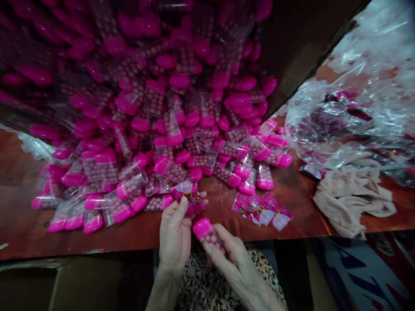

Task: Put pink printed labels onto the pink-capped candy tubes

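My right hand (230, 259) is shut around a clear plastic tube (209, 236) with a bright pink cap, filled with small pink balls that look like candy. My left hand (175, 235) pinches a pink printed packet (188, 195) at the front edge of a large heap of similar pink-capped tubes (142, 147). The heap lies on a reddish-brown tabletop (301, 203). A few more pink printed packets (261, 211) lie flat to the right of my hands, not touching them.
A crumpled clear plastic bag (343, 112) lies at the right, with a beige cloth (353, 198) below it. A dark, glossy panel (301, 47) rises behind the heap and seems to reflect it. My patterned clothing (207, 276) shows below the table edge, above cardboard (97, 280) at the lower left.
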Demonstrator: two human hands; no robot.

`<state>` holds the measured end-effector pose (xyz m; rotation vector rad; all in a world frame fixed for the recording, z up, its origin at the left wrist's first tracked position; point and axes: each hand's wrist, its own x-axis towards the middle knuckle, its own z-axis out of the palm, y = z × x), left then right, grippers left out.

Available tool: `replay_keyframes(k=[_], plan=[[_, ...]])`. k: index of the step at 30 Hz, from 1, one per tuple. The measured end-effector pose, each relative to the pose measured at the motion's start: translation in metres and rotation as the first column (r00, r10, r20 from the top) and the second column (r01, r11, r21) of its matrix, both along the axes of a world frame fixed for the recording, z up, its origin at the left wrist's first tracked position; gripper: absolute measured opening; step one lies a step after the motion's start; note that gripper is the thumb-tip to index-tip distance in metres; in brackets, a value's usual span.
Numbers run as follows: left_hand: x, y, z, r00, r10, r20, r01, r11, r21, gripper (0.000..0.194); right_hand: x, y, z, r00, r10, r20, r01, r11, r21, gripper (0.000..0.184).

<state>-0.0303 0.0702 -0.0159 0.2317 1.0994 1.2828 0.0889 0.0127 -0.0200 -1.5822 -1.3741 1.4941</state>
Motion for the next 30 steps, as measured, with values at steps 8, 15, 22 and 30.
replay_keyframes(k=[8, 15, 22, 30], plan=[[-0.019, 0.002, -0.003, 0.924, -0.34, -0.173, 0.338, 0.94, -0.042, 0.015, 0.043, 0.019, 0.01, 0.992, -0.117, 0.053, 0.102, 0.968, 0.229, 0.019], [-0.017, 0.002, 0.004, 0.806, -0.506, -0.307, 0.52, 0.853, -0.04, 0.012, 0.045, 0.031, 0.027, 0.999, 0.051, 0.011, -0.052, 0.966, 0.253, 0.023], [-0.011, 0.004, -0.005, 0.778, -0.462, -0.425, 0.506, 0.862, -0.011, 0.027, 0.034, 0.021, 0.014, 0.999, -0.008, -0.038, 0.015, 0.983, 0.181, 0.017], [-0.003, -0.008, -0.003, 0.968, -0.25, -0.036, 0.252, 0.962, 0.108, 0.049, 0.026, 0.022, 0.0, 0.877, -0.33, -0.35, 0.319, 0.944, -0.09, 0.023]])
